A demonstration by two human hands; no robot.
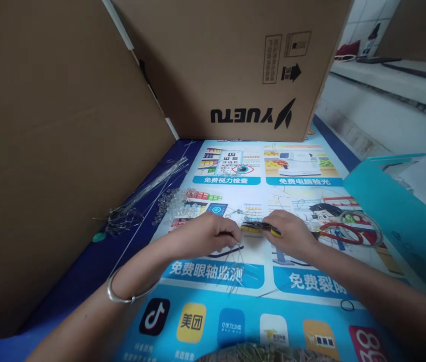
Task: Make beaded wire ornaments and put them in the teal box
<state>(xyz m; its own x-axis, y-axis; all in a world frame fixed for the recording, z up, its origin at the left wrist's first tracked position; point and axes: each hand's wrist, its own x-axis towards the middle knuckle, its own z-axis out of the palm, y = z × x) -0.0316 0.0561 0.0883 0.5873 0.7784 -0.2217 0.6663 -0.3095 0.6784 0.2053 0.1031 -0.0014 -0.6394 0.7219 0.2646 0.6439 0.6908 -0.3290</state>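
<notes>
My left hand [213,234] is closed in a pinch on a bunch of thin wires [237,269], whose loose ends hang down over the printed mat. In my right hand [288,229] is a pair of needle-nose pliers [260,226] with dark jaws and yellow-and-black handles. The jaws point left, close to my left fingertips. Whether they touch the wires I cannot tell. Clear beads [182,206] lie in a heap beyond my left wrist. Farther left rests a bundle of long thin wires [152,186] with a tangled near end.
Cardboard panels [243,65] stand along the left and back. Red-handled scissors [343,234] lie right of my right hand, near a coil of clear line [371,226]. A teal box [397,201] stands at the right. A small black ring [347,305] lies on the mat.
</notes>
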